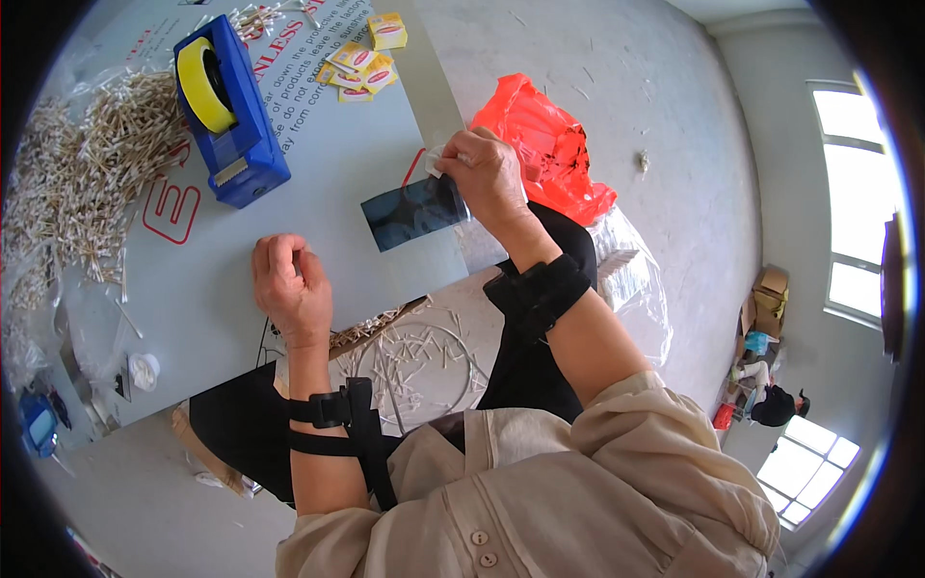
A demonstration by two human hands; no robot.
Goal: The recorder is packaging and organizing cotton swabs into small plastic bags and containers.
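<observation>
My right hand (487, 178) pinches a small white crumpled piece (434, 161), which looks like a wipe or tissue, at the table's right side. Below those fingers a dark, glossy flat rectangle (409, 214) lies on the table and reflects light. Its right end reaches close to the hand. My left hand (292, 289) rests closed near the table's front edge, its fingers curled inward with nothing visible in them. Ahead of it stands a blue tape dispenser (252, 159) with a roll of yellow-cored tape (202, 85).
A large heap of cotton swabs (106, 164) covers the table's left side. Several small yellow-and-white packets (361, 72) lie at the back. A red plastic bag (544, 144) sits beyond the right edge. Loose swabs (424, 356) lie below the front edge. Someone (776, 405) is far right.
</observation>
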